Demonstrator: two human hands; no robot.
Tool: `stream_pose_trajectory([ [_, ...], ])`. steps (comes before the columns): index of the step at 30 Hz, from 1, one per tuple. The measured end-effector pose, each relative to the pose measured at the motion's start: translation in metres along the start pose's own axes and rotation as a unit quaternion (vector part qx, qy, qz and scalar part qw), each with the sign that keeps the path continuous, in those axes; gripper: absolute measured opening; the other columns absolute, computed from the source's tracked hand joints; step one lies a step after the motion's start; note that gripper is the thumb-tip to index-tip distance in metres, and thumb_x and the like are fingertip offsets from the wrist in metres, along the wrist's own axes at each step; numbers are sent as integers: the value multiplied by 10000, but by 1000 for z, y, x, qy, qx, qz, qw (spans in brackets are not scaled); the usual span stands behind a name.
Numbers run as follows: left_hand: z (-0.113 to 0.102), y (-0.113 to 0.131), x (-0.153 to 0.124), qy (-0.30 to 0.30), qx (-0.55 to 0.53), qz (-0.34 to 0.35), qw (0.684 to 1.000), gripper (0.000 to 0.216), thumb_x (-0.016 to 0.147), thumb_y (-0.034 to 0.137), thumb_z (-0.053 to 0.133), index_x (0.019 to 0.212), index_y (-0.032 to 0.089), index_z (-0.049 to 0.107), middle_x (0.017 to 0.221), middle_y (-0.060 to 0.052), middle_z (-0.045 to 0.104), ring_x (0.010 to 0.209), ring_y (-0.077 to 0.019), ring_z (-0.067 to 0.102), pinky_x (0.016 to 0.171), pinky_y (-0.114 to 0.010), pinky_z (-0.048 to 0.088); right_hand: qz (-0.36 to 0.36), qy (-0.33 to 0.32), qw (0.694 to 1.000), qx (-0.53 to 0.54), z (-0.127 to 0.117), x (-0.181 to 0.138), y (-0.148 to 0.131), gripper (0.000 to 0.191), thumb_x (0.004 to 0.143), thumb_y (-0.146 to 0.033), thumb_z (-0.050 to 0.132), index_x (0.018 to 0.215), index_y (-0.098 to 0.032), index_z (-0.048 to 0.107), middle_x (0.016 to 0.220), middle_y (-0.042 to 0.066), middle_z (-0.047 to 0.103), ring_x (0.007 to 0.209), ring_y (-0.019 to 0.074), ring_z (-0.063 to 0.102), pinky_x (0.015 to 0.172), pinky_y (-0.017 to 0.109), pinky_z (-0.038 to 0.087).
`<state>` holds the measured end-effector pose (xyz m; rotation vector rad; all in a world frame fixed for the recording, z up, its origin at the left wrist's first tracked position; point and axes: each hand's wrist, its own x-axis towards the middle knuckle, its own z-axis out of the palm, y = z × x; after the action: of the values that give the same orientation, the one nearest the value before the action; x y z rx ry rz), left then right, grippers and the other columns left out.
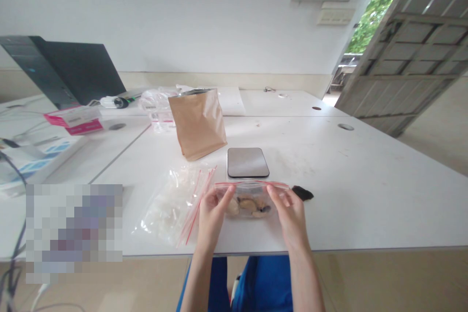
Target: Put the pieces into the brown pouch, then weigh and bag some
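A clear zip-lock bag (239, 214) with a red seal strip lies near the table's front edge, holding several tan, flattish pieces (248, 204). My left hand (214, 209) pinches its upper left side and my right hand (288, 209) pinches the upper right, thumbs close to the strip. Just behind the bag is a small flat scale (247, 162) with a metallic top, bare on its surface. To the left of my left hand lies a pile of clear zip-lock bags (166, 209) with red strips. Beyond my right hand rests a small black object (303, 193).
A brown paper pouch (200, 124) stands upright behind the bag pile. Farther left are pink-and-white boxes (78, 119), a power strip (44, 158) with cables and a black computer tower (66, 70). The white table (365, 195) reaches back towards the wall.
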<state>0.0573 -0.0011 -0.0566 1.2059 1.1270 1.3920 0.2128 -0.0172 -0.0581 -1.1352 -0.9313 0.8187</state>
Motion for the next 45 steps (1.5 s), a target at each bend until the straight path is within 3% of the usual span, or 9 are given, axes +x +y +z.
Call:
stream_pose_trajectory([
  [10,-1,-6,0,32,26,11,999,315,740,438,636,839,150,718,832,-78,717,837,-205,640,783,-308,479,8,29,1000,-5,-3,1,2,227,686,-389,700,768,-178,704,798,70,715,822,220,648,808,389,484],
  [15,0,1,-4,-10,4,-1,1000,279,747,418,638,781,154,724,861,-75,727,873,-213,647,835,-315,466,-4,31,999,31,-6,2,2,238,650,-412,718,724,-187,690,814,50,698,773,203,638,779,371,481],
  [17,0,3,-6,-33,-26,-13,999,299,747,420,638,846,152,725,900,-82,726,885,-223,649,831,-326,472,11,36,998,46,-6,1,2,278,639,-425,726,784,-190,690,834,47,697,778,202,634,783,370,477],
  [21,2,2,-6,-39,-58,-44,997,348,725,402,667,974,162,709,977,-85,717,930,-231,645,838,-325,475,30,-7,999,41,-4,-1,-3,380,668,-427,712,981,-217,666,904,46,702,902,223,622,847,380,454],
  [26,3,1,-5,-16,-43,-51,998,303,722,421,663,832,148,735,851,-83,735,837,-225,667,785,-312,496,-8,-68,997,-22,-3,-2,-5,247,741,-441,645,807,-209,701,957,63,691,980,229,599,903,367,435],
  [34,3,6,-6,-7,3,-34,999,319,739,442,639,828,153,738,835,-62,739,820,-211,675,757,-281,504,-27,-94,994,-43,-3,-2,-5,214,744,-408,649,793,-204,693,874,53,690,892,213,616,833,334,461],
  [45,6,3,-7,34,57,2,998,325,724,463,647,775,152,728,803,-74,731,813,-207,664,753,-281,499,-44,-41,998,-23,-2,-5,-6,114,719,-316,684,710,-203,676,713,5,627,716,149,579,655,264,449],
])
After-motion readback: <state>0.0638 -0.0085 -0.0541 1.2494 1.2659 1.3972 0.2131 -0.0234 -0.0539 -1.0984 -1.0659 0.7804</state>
